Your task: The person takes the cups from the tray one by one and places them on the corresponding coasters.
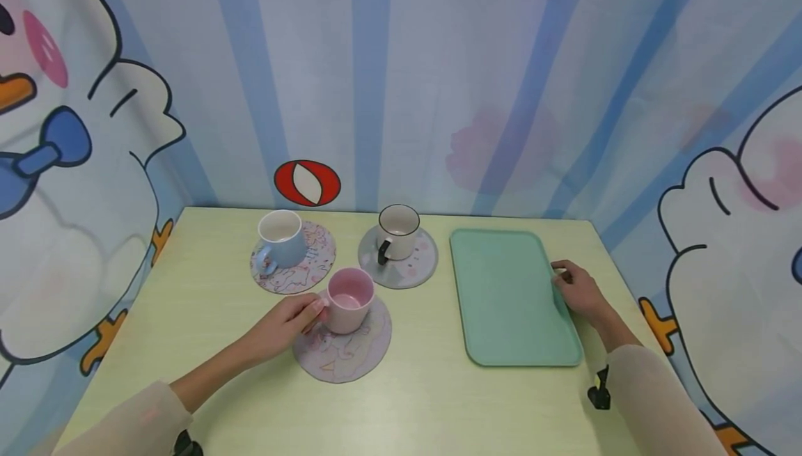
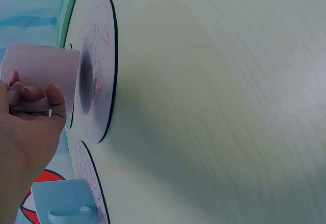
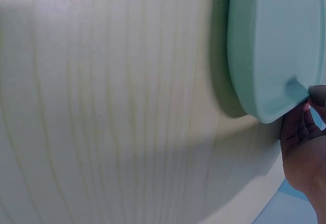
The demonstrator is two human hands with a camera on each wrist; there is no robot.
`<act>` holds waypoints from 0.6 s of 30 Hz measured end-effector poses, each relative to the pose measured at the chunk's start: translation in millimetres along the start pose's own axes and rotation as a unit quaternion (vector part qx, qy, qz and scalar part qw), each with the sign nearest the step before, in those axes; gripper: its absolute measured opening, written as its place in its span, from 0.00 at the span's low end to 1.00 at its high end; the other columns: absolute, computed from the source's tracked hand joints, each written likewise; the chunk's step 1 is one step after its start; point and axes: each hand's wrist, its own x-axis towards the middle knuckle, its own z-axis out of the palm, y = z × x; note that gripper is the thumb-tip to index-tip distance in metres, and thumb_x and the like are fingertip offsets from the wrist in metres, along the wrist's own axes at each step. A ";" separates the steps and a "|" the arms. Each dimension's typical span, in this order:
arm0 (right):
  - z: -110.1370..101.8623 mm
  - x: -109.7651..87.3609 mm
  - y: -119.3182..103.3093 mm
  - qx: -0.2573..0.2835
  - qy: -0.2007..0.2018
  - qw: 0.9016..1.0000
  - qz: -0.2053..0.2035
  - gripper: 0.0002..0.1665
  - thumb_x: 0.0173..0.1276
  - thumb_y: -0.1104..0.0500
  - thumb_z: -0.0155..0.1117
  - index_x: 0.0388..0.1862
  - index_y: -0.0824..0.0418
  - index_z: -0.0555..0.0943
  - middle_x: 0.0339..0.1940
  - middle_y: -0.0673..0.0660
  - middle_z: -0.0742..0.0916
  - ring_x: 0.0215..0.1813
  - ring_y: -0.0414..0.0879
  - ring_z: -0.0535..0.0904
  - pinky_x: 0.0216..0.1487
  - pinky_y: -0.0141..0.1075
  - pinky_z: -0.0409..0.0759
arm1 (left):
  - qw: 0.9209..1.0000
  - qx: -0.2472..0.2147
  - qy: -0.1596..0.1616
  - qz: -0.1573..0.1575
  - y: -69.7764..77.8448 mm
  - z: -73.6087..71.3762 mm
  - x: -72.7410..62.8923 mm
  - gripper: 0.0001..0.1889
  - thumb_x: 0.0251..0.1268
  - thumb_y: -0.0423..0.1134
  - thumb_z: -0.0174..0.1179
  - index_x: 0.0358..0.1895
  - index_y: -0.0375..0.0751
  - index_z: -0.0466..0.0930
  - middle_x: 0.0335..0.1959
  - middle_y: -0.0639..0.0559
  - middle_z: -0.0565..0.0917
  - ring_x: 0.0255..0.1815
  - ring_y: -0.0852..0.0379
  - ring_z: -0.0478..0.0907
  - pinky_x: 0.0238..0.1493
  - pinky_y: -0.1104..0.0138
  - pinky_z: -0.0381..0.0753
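My left hand (image 1: 289, 322) grips the handle of a pink mug (image 1: 346, 313), its fingers curled round it in the left wrist view. The mug stands upright over a round printed coaster (image 1: 341, 362), close to its surface. On the right, my right hand (image 1: 581, 294) pinches the right rim of a light green rectangular tray (image 1: 514, 296). In the right wrist view the thumb lies at the tray's rim with the other fingers below it. Nothing lies on the tray.
Behind the pink mug, a light blue mug (image 1: 285, 244) stands on a patterned coaster (image 1: 319, 250) at back left. A white mug (image 1: 401, 233) with a black handle sits on a grey coaster (image 1: 422, 271). A printed curtain (image 1: 413, 80) hangs along the table's (image 1: 426, 407) back edge.
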 end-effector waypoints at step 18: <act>-0.7 -1.2 -0.1 0.001 -0.002 1.000 -0.005 0.26 0.88 0.59 0.48 0.78 0.70 0.65 0.56 0.72 0.80 0.54 0.61 0.79 0.48 0.50 0.79 | 0.999 -0.005 -0.044 0.000 -7.5 -9.0 -11.5 0.20 0.91 0.41 0.44 0.41 0.28 0.76 0.29 0.48 0.73 0.33 0.52 0.72 0.37 0.60 0.73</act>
